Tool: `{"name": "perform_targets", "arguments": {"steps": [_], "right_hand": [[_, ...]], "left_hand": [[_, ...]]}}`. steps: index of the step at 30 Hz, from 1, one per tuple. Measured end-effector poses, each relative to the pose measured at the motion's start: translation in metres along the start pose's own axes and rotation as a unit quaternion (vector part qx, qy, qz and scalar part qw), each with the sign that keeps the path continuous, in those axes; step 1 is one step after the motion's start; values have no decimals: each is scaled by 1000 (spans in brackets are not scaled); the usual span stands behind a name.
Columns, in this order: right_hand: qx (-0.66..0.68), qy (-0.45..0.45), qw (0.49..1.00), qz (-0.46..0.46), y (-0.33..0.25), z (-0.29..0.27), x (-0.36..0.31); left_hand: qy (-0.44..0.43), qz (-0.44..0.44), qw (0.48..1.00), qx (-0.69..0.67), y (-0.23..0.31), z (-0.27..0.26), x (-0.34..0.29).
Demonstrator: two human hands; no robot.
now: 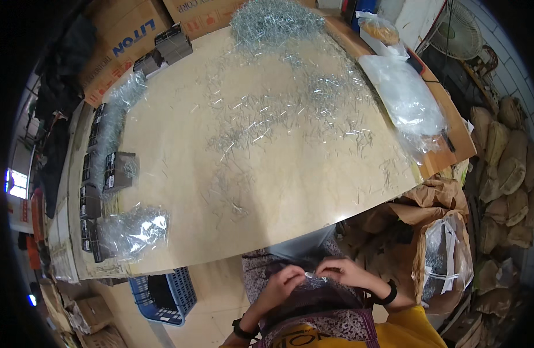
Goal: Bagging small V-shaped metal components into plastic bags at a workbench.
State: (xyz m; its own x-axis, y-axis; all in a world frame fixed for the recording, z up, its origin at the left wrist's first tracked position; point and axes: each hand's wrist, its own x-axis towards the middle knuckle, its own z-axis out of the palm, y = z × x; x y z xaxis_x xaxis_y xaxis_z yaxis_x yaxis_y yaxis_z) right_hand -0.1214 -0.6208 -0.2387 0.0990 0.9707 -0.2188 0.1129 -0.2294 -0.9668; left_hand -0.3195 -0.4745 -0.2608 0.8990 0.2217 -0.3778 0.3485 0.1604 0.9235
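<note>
Over my lap, just beyond the table's near edge, both hands meet at a small shiny plastic packet (pixel 316 279). It looks clear with silvery glints, and its contents are too small to make out. My left hand (pixel 283 284) pinches it with closed fingers, a white bit showing at the fingertips. From the other side, my right hand (pixel 340 271) pinches it between thumb and curled fingers. Thin silver metal pins (pixel 249 130) lie scattered over the wooden table (pixel 186 174) in front. A large heap of them (pixel 277 23) rises at the far edge.
Dark small boxes (pixel 90 203) and filled clear packets (pixel 136 229) line the table's left side. Clear plastic bags (pixel 403 98) lie at the right. Below stand a blue basket (pixel 183 290) and a brown paper sack (pixel 420 249). Cartons (pixel 125 40) rise at the back left.
</note>
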Motion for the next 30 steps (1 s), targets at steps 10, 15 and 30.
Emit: {"name": "perform_targets", "arguments": {"steps": [10,15,30], "right_hand": [[-91,38,982,-159,-81,-29,37],[-162,312,912,-211,-98,-64,34],[-395,561,717,-122,0,-317,41]], "left_hand": [[70,-32,991,-108,107,-28,0],[276,83,958,-8,159,-82,-11],[642,-13,536,548,143,-378,13]]}}
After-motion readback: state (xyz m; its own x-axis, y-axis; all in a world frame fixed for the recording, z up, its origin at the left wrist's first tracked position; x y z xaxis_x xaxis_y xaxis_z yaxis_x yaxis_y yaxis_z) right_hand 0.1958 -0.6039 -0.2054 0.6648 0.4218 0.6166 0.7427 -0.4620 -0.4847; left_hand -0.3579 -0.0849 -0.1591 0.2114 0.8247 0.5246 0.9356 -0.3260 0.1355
